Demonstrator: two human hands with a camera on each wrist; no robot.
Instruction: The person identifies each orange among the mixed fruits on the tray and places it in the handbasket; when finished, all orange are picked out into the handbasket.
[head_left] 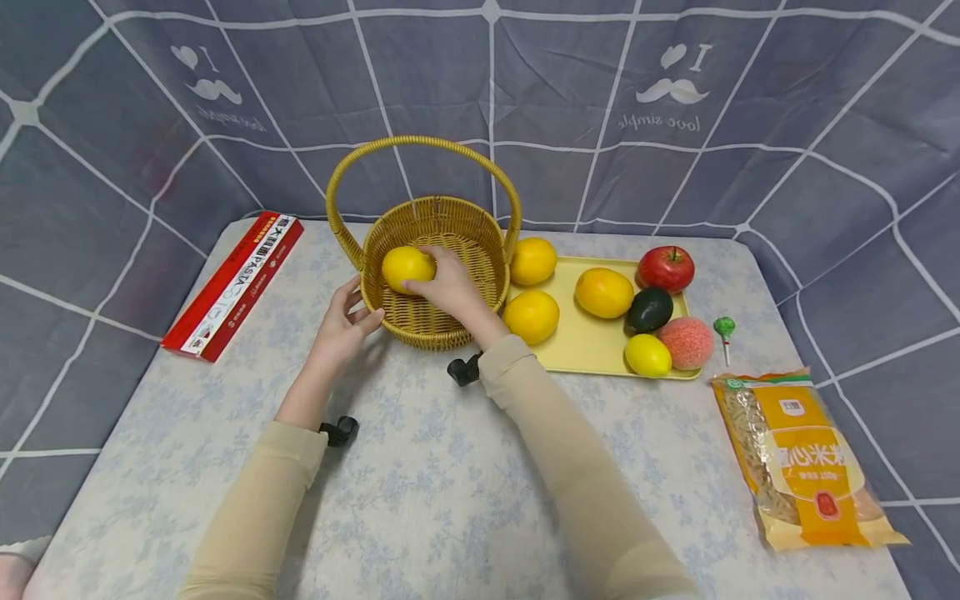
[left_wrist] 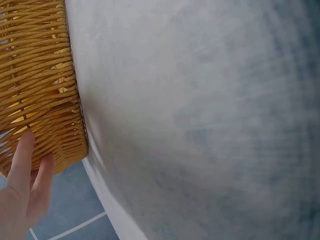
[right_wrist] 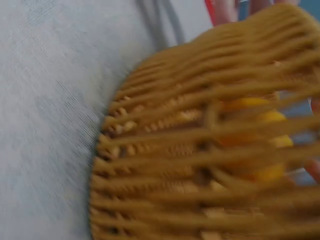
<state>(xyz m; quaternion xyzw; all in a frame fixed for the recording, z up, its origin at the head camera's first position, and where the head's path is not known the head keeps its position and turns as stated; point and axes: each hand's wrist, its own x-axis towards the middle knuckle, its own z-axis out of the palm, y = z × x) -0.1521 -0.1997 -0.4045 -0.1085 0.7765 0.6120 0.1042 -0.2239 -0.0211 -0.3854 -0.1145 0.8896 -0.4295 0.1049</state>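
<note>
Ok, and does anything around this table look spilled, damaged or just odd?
Nothing looks spilled or damaged. The one oddity is the white lettering on the grey cloth behind the basket: it reads backwards, perhaps because the cloth hangs wrong side out.

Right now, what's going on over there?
A person's right grip holds a yellow fruit inside the wicker basket, while the left grip touches the basket's outer side. To the basket's right, a pale yellow tray bears a red apple, a dark green fruit and other fruit.
</note>
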